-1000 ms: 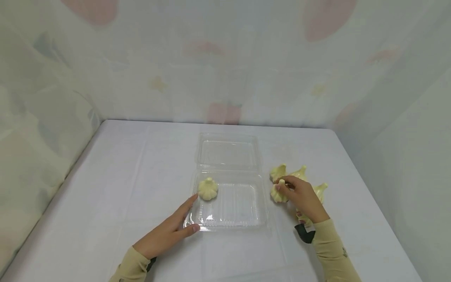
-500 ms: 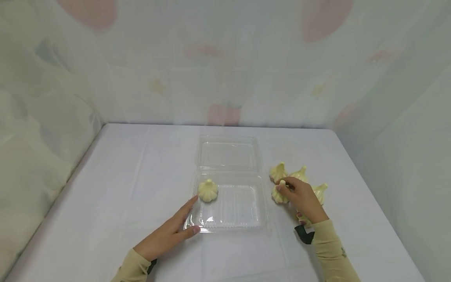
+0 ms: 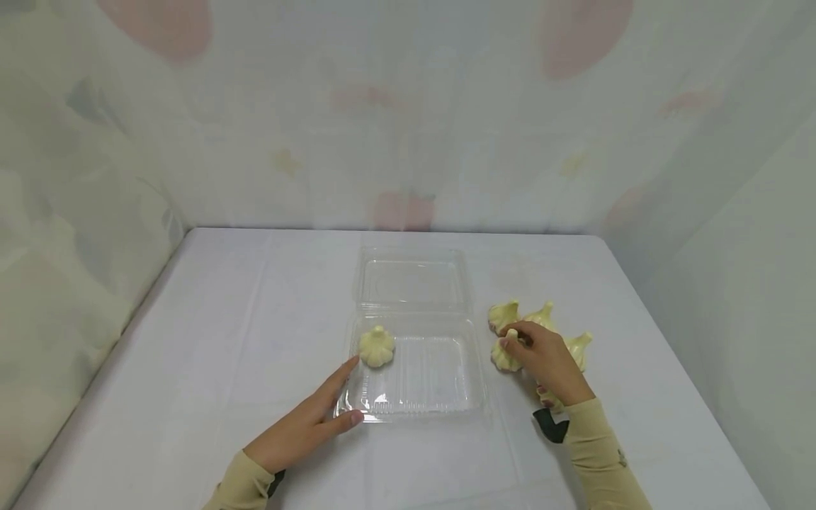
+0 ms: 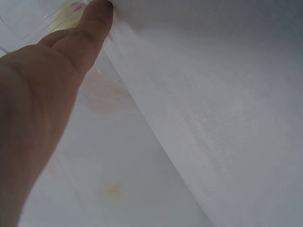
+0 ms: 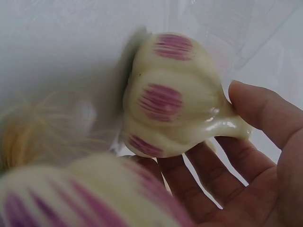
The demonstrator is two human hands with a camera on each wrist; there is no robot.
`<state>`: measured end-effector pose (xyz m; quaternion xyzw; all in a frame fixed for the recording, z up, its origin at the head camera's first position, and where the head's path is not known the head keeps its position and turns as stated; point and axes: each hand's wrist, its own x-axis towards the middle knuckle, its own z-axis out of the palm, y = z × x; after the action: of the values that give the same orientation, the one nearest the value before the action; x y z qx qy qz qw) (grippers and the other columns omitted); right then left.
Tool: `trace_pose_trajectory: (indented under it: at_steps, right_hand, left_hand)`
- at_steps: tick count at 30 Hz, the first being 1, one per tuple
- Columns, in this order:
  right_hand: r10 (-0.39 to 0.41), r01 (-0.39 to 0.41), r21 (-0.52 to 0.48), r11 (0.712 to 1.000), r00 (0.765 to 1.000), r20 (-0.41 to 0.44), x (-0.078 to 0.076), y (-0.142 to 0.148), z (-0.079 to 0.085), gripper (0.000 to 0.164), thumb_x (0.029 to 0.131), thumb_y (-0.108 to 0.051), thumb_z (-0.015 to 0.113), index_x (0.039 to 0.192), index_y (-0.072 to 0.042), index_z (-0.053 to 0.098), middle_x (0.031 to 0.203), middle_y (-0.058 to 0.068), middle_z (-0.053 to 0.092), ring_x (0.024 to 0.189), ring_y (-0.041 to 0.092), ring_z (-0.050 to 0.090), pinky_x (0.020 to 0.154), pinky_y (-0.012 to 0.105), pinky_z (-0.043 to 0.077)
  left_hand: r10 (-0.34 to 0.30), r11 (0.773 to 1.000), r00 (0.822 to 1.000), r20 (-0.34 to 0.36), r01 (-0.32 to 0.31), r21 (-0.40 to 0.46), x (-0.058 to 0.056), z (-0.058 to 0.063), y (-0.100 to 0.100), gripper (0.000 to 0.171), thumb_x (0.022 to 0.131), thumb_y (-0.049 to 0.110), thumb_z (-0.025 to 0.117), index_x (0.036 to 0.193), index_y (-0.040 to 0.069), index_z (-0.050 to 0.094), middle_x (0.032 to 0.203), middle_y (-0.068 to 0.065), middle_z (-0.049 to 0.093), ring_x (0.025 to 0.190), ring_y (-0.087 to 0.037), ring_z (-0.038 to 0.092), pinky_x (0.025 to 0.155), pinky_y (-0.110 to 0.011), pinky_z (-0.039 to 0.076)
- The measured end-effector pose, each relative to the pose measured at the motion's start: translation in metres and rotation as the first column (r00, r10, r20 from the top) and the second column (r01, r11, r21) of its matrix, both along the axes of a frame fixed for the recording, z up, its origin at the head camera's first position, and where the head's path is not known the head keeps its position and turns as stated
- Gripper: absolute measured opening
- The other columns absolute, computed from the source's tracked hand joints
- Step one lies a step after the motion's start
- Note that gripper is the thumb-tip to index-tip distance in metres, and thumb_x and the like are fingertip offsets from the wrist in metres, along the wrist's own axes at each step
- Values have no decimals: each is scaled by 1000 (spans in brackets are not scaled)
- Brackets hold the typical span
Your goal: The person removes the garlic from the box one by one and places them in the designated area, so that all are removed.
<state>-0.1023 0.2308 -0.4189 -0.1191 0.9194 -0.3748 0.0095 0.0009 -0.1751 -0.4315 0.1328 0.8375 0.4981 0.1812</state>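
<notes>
My right hand (image 3: 545, 358) pinches the neck of a garlic bulb (image 3: 503, 355) between thumb and fingers. In the right wrist view this bulb (image 5: 163, 97) shows purple patches, with the thumb on its neck and the fingers beneath. My left hand (image 3: 306, 425) rests with straight fingers against the left side of a clear plastic clamshell box (image 3: 421, 409), whose lid (image 3: 411, 280) lies folded back. Inside the box, on the left, sits another garlic bulb (image 3: 377, 347). The left wrist view shows the left hand (image 4: 61, 71) with its fingertips near the top edge.
Around my right hand lie several garlic bulbs: one at the back (image 3: 504, 316), one beside it (image 3: 542, 314), one to the right (image 3: 579, 348). Another bulb (image 3: 550, 398) is partly hidden below the wrist. A white-covered table (image 3: 255, 340) meets curtains behind and at the sides.
The camera view has tilted slightly upward, so everything appears a little lower. Both hands keep nearly the same places; the back garlic bulb shifts slightly.
</notes>
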Motion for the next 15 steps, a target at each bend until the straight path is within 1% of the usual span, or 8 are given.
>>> trace_pose_trajectory:
  at_steps: [4, 7, 8, 12, 15]
  right_hand:
    - [9, -9, 15, 1000, 1000, -14, 0, 0, 2, 25, 101, -26, 66, 120, -11, 71, 120, 9, 69, 100, 25, 63, 82, 44, 52]
    - [16, -16, 19, 1000, 1000, -16, 1, 0, 3, 26, 101, -27, 65, 121, -10, 70, 121, 8, 69, 101, 25, 64, 83, 46, 52]
    - [21, -20, 21, 1000, 1000, -18, 1, 0, 3, 27, 101, -27, 65, 122, -10, 70, 120, 7, 69, 101, 25, 65, 83, 45, 52]
    - [17, -17, 20, 1000, 1000, -6, 0, -1, 4, 28, 102, -28, 65, 123, -10, 69, 118, 6, 69, 90, 22, 62, 74, 40, 51]
    - [-1, 0, 12, 1000, 1000, 12, 0, -1, 6, 29, 102, -30, 64, 124, -11, 68, 118, 6, 69, 89, 21, 62, 73, 38, 50]
  left_hand:
    - [5, 1000, 1000, -8, -5, -10, 0, 0, 0, 82, 102, 39, 63, 164, 27, 11, 167, -3, 10, 151, -27, 11, 118, -55, 16]
    - [5, 1000, 1000, -17, -5, -14, 0, 1, 0, 82, 101, 40, 63, 164, 27, 11, 167, -3, 10, 151, -27, 11, 118, -55, 16]
    - [4, 1000, 1000, -22, -4, -14, 0, 1, 0, 83, 101, 40, 63, 164, 26, 11, 168, -4, 10, 151, -27, 11, 118, -55, 16]
    - [-2, 1000, 999, -44, 1, -10, -2, 2, 0, 84, 101, 39, 64, 164, 24, 11, 168, -5, 9, 152, -27, 10, 118, -55, 15]
    - [-5, 1000, 999, -54, 4, -12, -2, 2, 0, 84, 101, 38, 64, 164, 23, 11, 168, -6, 8, 152, -28, 9, 118, -57, 15]
